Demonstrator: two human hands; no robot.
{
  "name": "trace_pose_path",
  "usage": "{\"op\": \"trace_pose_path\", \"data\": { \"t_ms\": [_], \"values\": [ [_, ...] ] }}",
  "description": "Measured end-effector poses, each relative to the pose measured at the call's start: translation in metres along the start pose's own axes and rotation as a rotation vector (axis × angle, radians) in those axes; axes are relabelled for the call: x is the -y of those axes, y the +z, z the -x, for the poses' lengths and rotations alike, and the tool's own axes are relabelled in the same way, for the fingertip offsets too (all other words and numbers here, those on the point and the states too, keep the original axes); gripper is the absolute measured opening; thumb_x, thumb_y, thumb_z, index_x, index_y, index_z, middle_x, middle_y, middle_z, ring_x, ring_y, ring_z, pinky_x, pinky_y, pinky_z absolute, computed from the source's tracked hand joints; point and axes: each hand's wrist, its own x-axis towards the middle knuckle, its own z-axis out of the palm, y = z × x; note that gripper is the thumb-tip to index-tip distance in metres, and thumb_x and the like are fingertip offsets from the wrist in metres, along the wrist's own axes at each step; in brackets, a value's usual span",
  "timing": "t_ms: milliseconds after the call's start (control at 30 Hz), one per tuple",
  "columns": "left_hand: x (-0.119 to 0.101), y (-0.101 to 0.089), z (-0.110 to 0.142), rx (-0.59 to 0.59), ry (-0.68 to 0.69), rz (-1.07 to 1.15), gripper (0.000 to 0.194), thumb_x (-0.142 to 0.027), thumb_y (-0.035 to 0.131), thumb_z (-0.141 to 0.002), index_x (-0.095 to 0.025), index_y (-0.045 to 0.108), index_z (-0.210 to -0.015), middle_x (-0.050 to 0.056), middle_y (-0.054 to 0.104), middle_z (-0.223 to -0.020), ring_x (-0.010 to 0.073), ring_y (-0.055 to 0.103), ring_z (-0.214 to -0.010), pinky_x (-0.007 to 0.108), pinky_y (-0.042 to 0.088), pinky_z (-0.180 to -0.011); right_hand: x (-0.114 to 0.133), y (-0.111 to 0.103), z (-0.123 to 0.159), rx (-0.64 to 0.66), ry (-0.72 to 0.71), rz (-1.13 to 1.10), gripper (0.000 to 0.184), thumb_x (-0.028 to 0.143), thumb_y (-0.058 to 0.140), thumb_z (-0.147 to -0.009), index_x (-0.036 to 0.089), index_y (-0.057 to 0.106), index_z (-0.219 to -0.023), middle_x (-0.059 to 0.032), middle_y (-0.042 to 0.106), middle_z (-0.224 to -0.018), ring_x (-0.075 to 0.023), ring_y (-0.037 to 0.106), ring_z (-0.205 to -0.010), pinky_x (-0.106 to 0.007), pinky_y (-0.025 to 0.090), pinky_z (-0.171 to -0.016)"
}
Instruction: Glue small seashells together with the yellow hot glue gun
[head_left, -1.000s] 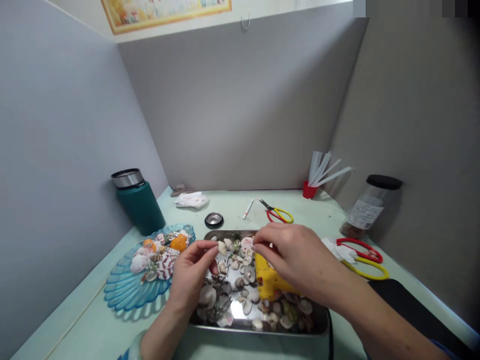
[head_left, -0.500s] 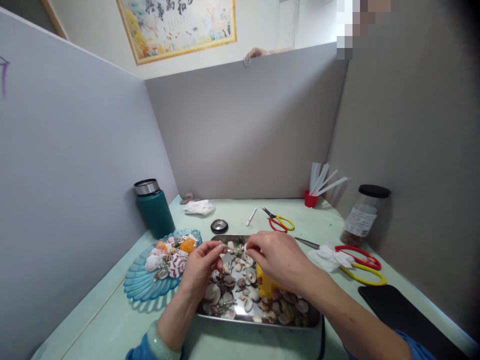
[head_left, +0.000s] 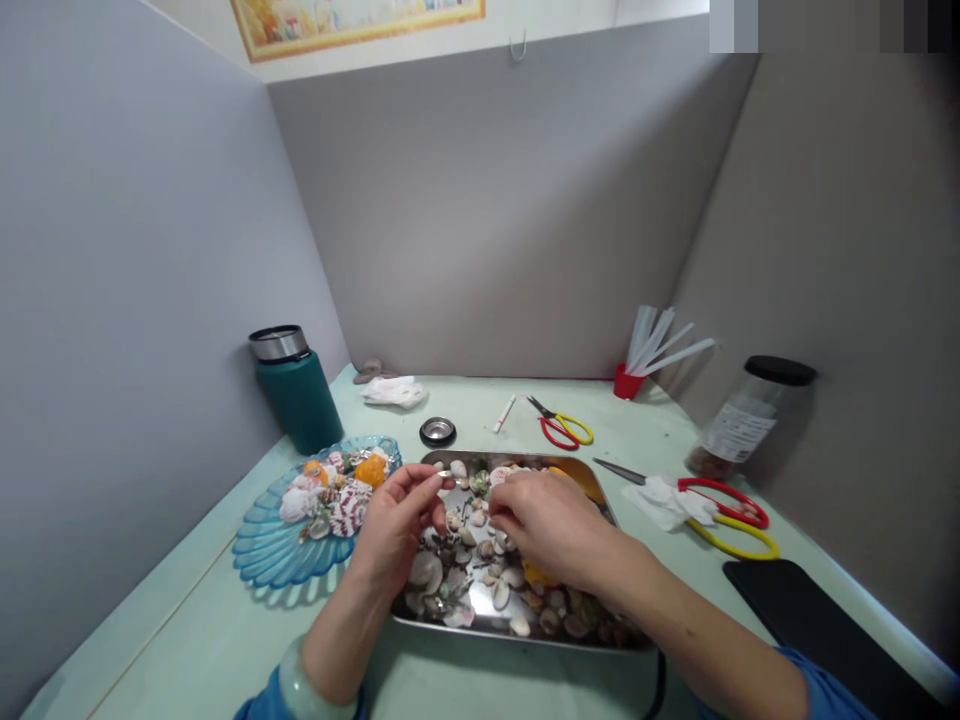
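One left hand (head_left: 396,525): fingers pinched one small pale piece (head_left: 446,475). One right hand (head_left: 553,522): fingers bunched, contents I couldn't tell. One tray (head_left: 484,598) lay beneath them; two scissors (head_left: 553,415), rightward.

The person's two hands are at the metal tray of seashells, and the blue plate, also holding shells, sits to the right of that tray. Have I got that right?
Not quite: the blue plate sits to the left of the metal tray, as the head view shows. The rest is right: both hold seashells, and the left hand and right hand are at the tray.
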Motion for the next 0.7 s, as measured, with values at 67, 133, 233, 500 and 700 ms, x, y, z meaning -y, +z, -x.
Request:
{"op": "trace_pose_path", "data": {
  "t_ms": [67,133,233,500,700],
  "values": [
    [0.0004,-0.0005,0.0011,0.010,-0.015,-0.002,0.018,-0.022,0.072,-0.070,-0.014,0.060,-0.080,0.002,0.069,-0.074,0.0036,0.053,-0.042,0.015,0.039,-0.044,-0.0012,0.0019,-0.0013,-0.002,0.002,-0.021,0.018,0.016,0.057,-0.080,0.019,0.068,-0.066,-0.0057,0.071,-0.074,-0.0198,0.064,-0.071,-0.026,0.035,-0.059],
    [0.0011,-0.0010,0.0017,0.026,-0.036,-0.006,0.017,-0.022,0.072,-0.070,-0.013,0.060,-0.079,0.003,0.070,-0.074,0.0038,0.053,-0.041,0.015,0.038,-0.044,-0.0024,0.0027,-0.0024,-0.017,0.006,-0.052,0.016,0.017,0.057,-0.081,0.019,0.068,-0.069,-0.0053,0.071,-0.076,-0.0194,0.064,-0.072,-0.026,0.037,-0.061],
    [0.0018,-0.0015,0.0028,0.053,-0.071,-0.004,0.016,-0.022,0.072,-0.072,-0.013,0.060,-0.079,0.003,0.069,-0.071,0.0039,0.053,-0.041,0.015,0.038,-0.044,-0.0027,0.0025,-0.0031,-0.060,0.010,-0.108,0.012,0.019,0.056,-0.084,0.020,0.068,-0.085,-0.0038,0.070,-0.086,-0.0177,0.064,-0.080,-0.025,0.040,-0.068],
    [0.0040,-0.0001,0.0074,0.080,-0.097,0.001,0.012,-0.022,0.069,-0.076,-0.015,0.062,-0.082,-0.004,0.060,-0.047,0.0059,0.053,-0.042,0.015,0.038,-0.048,0.0028,0.0022,-0.0016,-0.180,-0.007,-0.526,0.027,0.021,0.065,-0.079,0.022,0.061,-0.106,-0.0009,0.067,-0.090,-0.0156,0.060,-0.077,-0.025,0.042,-0.067],
    [0.0051,0.0002,0.0094,0.074,-0.093,-0.027,0.012,-0.020,0.072,-0.072,-0.014,0.064,-0.078,-0.004,0.062,-0.049,0.0053,0.053,-0.042,0.015,0.037,-0.048,0.0042,0.0042,-0.0029,-0.244,-0.033,-0.553,0.018,0.020,0.059,-0.085,0.021,0.064,-0.102,-0.0017,0.068,-0.091,-0.0162,0.060,-0.081,-0.026,0.043,-0.069]
  ]
}}
